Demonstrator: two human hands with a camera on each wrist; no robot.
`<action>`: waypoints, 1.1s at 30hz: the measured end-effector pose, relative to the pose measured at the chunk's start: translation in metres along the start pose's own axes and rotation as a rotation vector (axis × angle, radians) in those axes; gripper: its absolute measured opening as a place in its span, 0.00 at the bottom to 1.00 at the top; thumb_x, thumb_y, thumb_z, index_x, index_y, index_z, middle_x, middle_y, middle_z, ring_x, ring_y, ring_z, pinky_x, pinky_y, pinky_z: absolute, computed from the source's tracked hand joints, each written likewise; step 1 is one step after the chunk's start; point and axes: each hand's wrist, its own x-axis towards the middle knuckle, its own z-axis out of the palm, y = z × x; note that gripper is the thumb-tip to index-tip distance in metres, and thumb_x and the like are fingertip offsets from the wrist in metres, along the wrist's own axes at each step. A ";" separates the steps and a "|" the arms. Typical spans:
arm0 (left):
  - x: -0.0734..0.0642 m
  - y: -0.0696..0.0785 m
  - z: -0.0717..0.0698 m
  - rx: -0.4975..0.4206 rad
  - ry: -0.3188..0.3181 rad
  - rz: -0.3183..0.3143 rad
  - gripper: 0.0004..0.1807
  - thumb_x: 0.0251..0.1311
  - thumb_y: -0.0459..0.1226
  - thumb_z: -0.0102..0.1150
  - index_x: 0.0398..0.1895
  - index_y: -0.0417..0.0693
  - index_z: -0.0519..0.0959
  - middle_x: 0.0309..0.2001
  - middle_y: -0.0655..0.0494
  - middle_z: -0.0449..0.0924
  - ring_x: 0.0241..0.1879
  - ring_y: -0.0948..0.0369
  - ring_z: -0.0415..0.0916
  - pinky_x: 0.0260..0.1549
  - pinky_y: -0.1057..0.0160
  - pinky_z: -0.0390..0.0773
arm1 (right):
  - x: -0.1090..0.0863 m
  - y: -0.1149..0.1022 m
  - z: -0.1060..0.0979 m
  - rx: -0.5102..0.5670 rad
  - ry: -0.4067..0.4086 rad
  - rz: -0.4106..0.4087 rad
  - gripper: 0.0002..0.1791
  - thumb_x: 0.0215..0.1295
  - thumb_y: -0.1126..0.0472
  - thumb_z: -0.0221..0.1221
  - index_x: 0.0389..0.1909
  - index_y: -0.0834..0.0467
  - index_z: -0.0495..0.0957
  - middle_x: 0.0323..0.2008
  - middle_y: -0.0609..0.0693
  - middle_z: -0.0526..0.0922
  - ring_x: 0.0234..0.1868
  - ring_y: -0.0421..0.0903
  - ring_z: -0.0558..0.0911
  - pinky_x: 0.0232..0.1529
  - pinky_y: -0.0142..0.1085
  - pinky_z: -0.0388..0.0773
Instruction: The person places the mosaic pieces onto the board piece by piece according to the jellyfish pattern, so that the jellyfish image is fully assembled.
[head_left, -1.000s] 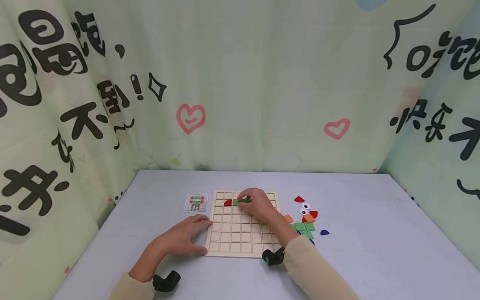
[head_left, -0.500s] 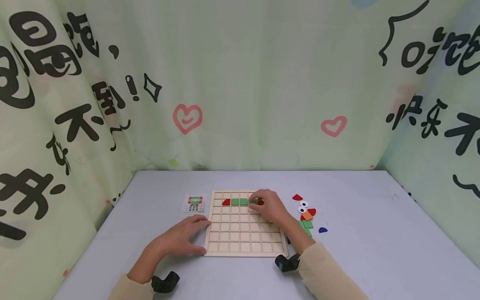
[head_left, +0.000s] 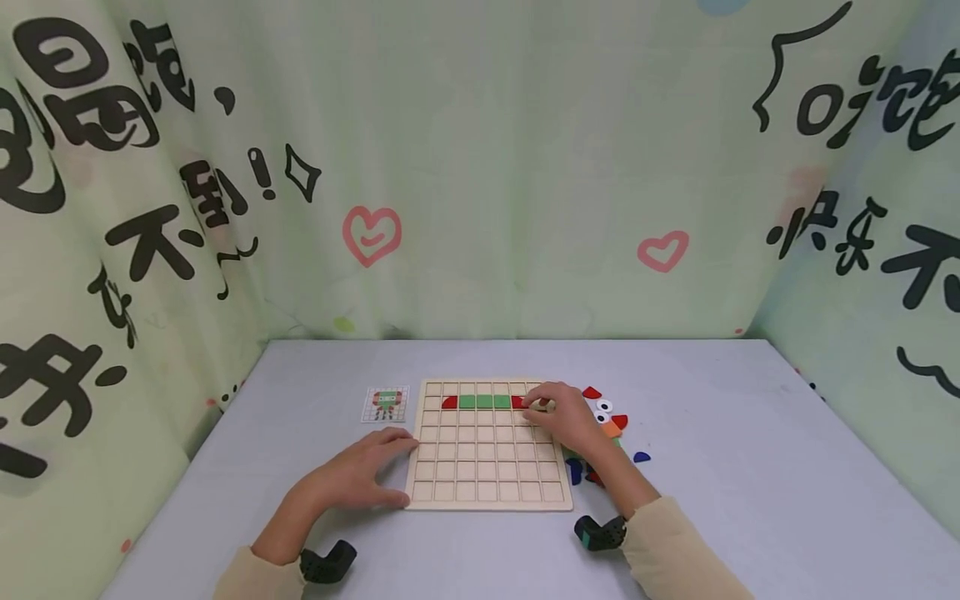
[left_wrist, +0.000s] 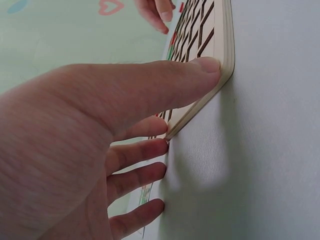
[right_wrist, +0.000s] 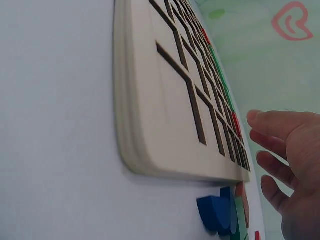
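Note:
In the head view a pale wooden grid board lies on the table. Its second row from the back holds a red piece at the left, green square tiles, and another red piece at the right. My right hand hovers at that right red piece, fingers loosely bent and nothing between them in the right wrist view. My left hand steadies the board's left side. In the left wrist view its thumb lies on the front-left corner, with the other fingers spread along the left edge.
Left of the board lies a small picture card with a green and red figure. Loose pieces cluster to the right: a red one, an eye piece, an orange one and blue ones. My forearm hides some.
My right hand has slid rightward along the row, uncovering the green tiles and the right red piece. My left hand keeps its place at the board's edge.

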 end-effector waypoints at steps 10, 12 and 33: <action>-0.001 0.001 -0.002 -0.001 0.001 0.006 0.40 0.50 0.50 0.71 0.67 0.49 0.69 0.68 0.48 0.64 0.70 0.45 0.59 0.65 0.41 0.65 | -0.011 0.014 -0.019 -0.012 0.036 0.012 0.07 0.60 0.58 0.66 0.39 0.53 0.85 0.46 0.52 0.84 0.45 0.49 0.76 0.38 0.34 0.74; -0.001 0.001 -0.003 0.001 0.001 0.007 0.40 0.50 0.49 0.71 0.67 0.49 0.69 0.68 0.48 0.64 0.70 0.45 0.59 0.65 0.41 0.65 | -0.013 0.016 -0.022 -0.009 0.034 0.030 0.07 0.61 0.58 0.65 0.40 0.53 0.85 0.47 0.52 0.83 0.46 0.49 0.75 0.39 0.35 0.75; -0.003 0.002 -0.004 0.001 0.007 0.037 0.41 0.49 0.50 0.72 0.66 0.47 0.69 0.68 0.45 0.65 0.69 0.44 0.60 0.64 0.40 0.65 | -0.040 0.038 -0.049 -0.060 0.054 0.069 0.09 0.60 0.60 0.65 0.42 0.54 0.84 0.44 0.53 0.83 0.45 0.49 0.77 0.43 0.40 0.83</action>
